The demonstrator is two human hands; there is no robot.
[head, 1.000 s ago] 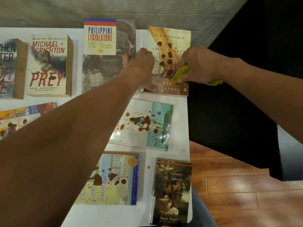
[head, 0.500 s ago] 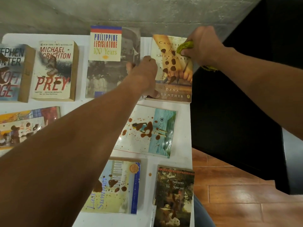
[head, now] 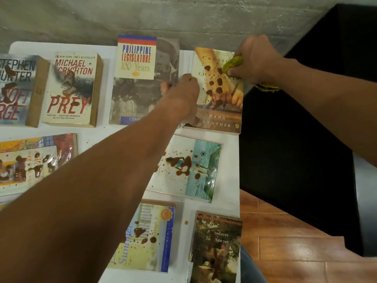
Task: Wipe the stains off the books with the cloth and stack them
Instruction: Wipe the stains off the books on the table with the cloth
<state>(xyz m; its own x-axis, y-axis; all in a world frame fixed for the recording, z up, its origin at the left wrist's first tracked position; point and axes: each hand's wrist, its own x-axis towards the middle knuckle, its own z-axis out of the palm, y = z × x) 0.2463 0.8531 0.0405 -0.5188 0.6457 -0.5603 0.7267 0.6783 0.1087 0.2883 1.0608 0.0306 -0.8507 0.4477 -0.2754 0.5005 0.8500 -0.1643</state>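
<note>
Pressing down near the top right corner of the Dana Gynther paperback (head: 222, 111), the right hand (head: 255, 60) has its fingers curled tight around a crumpled yellow-green cloth (head: 233, 63), a soft, nubby wad with a ragged tail poking out below the wrist. That paperback is our landmark: a glossy rectangular cover, cream and tan, lying flat with its long axis running away from the person, title end toward the concrete wall (head: 183, 17). Dark brown blobs, shiny and rounded, trail down the middle of its cover, just below the cloth. The left hand (head: 183, 99) sits at the book's left edge, fingers bent over it and the thumb down by the lower left corner, clamping the cover in place.

Left of the landmark, touching that hand, lies the Philippine Legislature book (head: 138, 78), flat with a matte grey photo cover. Further left sits the thick Prey paperback (head: 71, 88), yellowed page block showing. Just below the landmark rests a slick beach-scene book (head: 189, 168), spattered brown. Everything lies on a smooth white table (head: 230, 180), the landmark at its right edge, with reddish wood-plank floor (head: 285, 242) beyond.
</note>
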